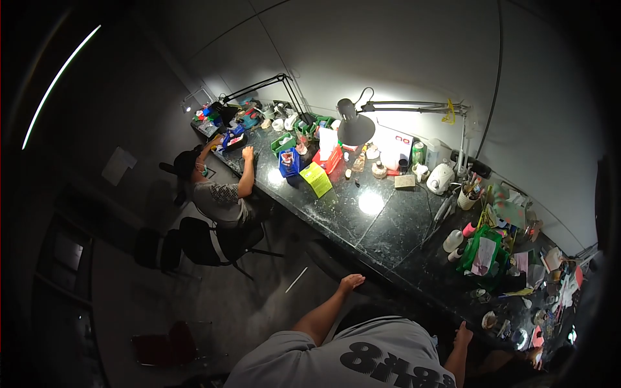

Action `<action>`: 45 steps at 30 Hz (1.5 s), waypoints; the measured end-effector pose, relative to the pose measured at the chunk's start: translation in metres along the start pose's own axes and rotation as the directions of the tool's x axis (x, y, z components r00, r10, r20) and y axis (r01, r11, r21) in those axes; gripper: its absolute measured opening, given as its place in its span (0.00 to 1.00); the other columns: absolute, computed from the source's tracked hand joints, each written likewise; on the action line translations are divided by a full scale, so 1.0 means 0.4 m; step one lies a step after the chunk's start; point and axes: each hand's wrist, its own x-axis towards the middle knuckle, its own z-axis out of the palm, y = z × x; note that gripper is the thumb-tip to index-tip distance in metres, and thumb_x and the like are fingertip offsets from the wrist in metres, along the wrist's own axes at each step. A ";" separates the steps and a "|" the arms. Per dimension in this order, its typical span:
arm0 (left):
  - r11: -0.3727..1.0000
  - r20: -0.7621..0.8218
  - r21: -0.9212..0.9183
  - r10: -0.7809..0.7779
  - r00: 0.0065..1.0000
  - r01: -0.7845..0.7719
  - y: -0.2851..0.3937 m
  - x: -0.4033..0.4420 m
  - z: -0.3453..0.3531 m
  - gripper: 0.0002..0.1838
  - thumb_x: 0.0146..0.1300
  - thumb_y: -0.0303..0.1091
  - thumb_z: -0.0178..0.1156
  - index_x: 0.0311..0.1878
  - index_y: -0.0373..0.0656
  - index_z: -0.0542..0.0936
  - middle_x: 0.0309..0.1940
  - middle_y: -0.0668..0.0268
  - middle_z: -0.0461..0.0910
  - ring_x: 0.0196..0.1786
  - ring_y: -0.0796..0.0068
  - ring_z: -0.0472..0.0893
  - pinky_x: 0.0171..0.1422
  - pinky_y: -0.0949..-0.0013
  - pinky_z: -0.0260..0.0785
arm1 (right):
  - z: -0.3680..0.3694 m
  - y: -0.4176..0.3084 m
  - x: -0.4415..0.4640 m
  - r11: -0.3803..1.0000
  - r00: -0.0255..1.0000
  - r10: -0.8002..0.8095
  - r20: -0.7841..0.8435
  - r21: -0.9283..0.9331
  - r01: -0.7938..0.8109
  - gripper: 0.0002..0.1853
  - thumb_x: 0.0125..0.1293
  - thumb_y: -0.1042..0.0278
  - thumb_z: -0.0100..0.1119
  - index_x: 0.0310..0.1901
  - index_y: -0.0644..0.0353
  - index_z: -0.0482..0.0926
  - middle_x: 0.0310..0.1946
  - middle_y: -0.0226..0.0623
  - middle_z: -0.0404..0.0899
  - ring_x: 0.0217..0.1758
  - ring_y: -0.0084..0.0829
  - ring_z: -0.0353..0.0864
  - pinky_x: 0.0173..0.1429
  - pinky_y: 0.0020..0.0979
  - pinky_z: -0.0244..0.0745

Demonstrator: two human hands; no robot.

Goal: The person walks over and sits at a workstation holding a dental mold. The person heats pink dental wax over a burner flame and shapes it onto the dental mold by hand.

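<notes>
My left hand (351,282) hangs off the front edge of the dark stone-topped table (336,223), fingers stretched out and nothing visible in them. My right hand (463,335) is low on the right, close to the same edge; its fingers look partly extended, small and dim, and I see no object in it. Nearest to my right hand on the tabletop are small jars and loose items (490,319). A green bag (482,258) with a paper on it stands farther back, beside white bottles (453,241).
A desk lamp (356,126) reaches over the table. Below it are a yellow-green packet (316,180), a red bin (328,159) and a blue bin (289,163). Another person (220,194) sits at the far left end, near black chairs (207,240). Another hand (535,357) shows at lower right.
</notes>
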 end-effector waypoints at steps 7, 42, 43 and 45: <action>0.999 0.010 0.029 -0.013 1.000 0.012 0.024 -0.022 0.016 0.21 0.65 0.35 0.60 0.54 0.27 0.75 0.52 0.46 0.80 0.58 0.58 0.80 0.70 0.58 0.68 | 0.003 0.007 0.001 1.000 1.000 -0.011 0.018 -0.018 0.011 0.27 0.68 0.45 0.60 0.29 0.68 0.75 0.18 0.34 0.72 0.11 0.27 0.63 0.14 0.32 0.52; 0.998 0.119 0.058 0.003 0.993 -0.010 0.011 0.016 -0.042 0.16 0.71 0.26 0.52 0.54 0.20 0.70 0.53 0.39 0.76 0.60 0.49 0.77 0.69 0.52 0.70 | -0.069 -0.110 -0.165 0.947 0.977 0.210 -0.031 -0.240 -0.211 0.35 0.65 0.36 0.57 0.57 0.64 0.77 0.58 0.49 0.77 0.61 0.49 0.77 0.60 0.45 0.75; 0.998 0.101 0.063 -0.007 0.995 0.000 0.011 0.021 -0.049 0.18 0.68 0.28 0.53 0.54 0.22 0.72 0.50 0.40 0.78 0.57 0.48 0.80 0.66 0.53 0.73 | -0.066 -0.108 -0.159 0.950 0.976 0.217 -0.022 -0.227 -0.217 0.36 0.65 0.36 0.58 0.57 0.64 0.77 0.58 0.49 0.77 0.61 0.49 0.77 0.60 0.45 0.75; 0.998 0.087 0.066 -0.017 0.996 0.011 0.010 0.031 -0.062 0.19 0.66 0.29 0.55 0.55 0.24 0.73 0.47 0.42 0.80 0.53 0.48 0.82 0.63 0.55 0.75 | -0.065 -0.108 -0.151 0.952 0.975 0.223 -0.016 -0.211 -0.222 0.36 0.64 0.36 0.58 0.57 0.65 0.77 0.58 0.50 0.77 0.62 0.49 0.77 0.60 0.45 0.74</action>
